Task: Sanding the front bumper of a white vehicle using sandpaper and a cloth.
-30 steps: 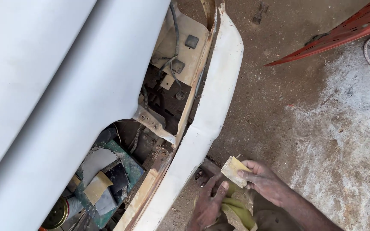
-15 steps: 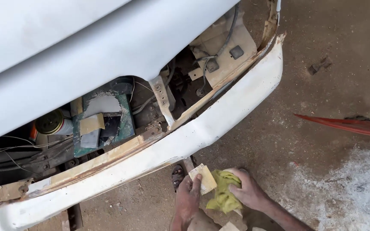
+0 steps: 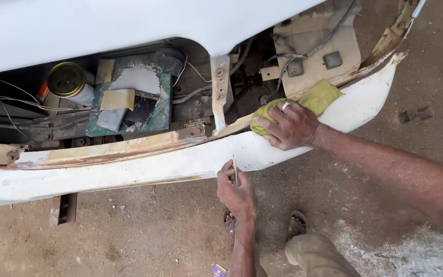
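R hand (image 3: pixel 290 125) presses yellow cloth (image 3: pixel 324 95) on bumper (image 3: pixel 129 172) — L hand (image 3: pixel 238 191) pinches sandpaper (image 3: pixel 235 172), edge-on, upright.

Soft even daylight over my view, white bumper (image 3: pixel 144 166) bright without harsh glare, dim shadowed cavity above it, faint shadows on the dirt floor (image 3: pixel 144 241) below, focus sharp throughout
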